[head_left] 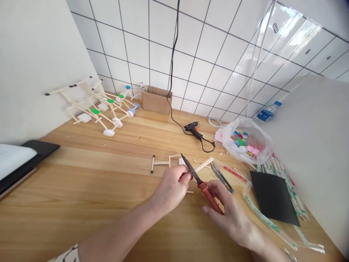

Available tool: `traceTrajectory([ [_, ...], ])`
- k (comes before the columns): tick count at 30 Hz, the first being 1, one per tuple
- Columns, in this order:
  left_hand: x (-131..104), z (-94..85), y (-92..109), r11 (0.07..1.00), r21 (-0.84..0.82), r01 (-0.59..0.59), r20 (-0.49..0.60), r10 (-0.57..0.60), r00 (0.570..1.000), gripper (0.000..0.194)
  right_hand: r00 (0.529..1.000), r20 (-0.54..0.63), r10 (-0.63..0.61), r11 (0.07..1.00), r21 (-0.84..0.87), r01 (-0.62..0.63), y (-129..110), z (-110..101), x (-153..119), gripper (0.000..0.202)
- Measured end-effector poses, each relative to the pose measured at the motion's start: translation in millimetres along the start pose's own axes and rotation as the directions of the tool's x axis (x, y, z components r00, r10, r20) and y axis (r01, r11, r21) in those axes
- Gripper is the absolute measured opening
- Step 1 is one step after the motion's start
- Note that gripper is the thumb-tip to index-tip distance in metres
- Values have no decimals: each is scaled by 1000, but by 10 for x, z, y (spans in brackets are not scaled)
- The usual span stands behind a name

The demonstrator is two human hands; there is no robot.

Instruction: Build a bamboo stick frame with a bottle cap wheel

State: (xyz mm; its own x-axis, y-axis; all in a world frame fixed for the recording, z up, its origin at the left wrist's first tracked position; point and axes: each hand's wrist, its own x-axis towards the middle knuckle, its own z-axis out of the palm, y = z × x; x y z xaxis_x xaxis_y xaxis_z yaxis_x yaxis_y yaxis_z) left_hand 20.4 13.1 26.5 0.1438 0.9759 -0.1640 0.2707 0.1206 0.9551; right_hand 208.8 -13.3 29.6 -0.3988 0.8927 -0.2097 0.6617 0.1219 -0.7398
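Note:
My left hand (176, 185) is closed, pinching a few thin pale wooden sticks (204, 165) that point to the right. In my right hand (231, 213) is a red-handled tool (208, 196) with a dark pointed blade; whether it is a knife or scissors seen edge-on I cannot tell. The blade crosses over the sticks beside my left fingertips. Behind my left hand lies a small stick frame (161, 162) with black ends, and a white cap (181, 161) is partly hidden by the blade. Thread snips (222, 178) rest right of the sticks.
Stick-built frames with bottle-cap wheels (109, 133) stand back left, near a cardboard box (156, 100). A corded glue gun (194, 129) lies mid-table. To the right are a bag of caps (240, 140), black sheet (274, 198), wrapped sticks (293, 194) and bottle (268, 112).

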Motion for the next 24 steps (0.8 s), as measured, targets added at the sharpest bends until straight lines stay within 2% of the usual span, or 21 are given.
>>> traceTrajectory([
  [3, 5, 3, -9, 1000, 0, -10, -2, 10, 1000, 28, 999, -16, 40, 997, 67, -39, 18, 12, -4, 49],
  [6, 7, 6, -14, 1000, -1, -21, 4, 21, 1000, 29, 998, 16, 57, 998, 9, -57, -14, -8, -12, 56],
  [10, 2, 9, -21, 999, 7, -43, -6, 43, 999, 27, 996, 62, 57, 994, -96, -51, -88, -55, -20, 44],
  [18, -6, 31, -48, 998, -5, -69, -7, 69, 998, 26, 995, 94, 45, 980, -197, -25, -208, -102, 22, 27],
  [24, -19, 24, -30, 996, 7, -94, -19, 94, 995, 28, 993, 93, 66, 974, -224, -44, -220, -84, 33, 24],
])
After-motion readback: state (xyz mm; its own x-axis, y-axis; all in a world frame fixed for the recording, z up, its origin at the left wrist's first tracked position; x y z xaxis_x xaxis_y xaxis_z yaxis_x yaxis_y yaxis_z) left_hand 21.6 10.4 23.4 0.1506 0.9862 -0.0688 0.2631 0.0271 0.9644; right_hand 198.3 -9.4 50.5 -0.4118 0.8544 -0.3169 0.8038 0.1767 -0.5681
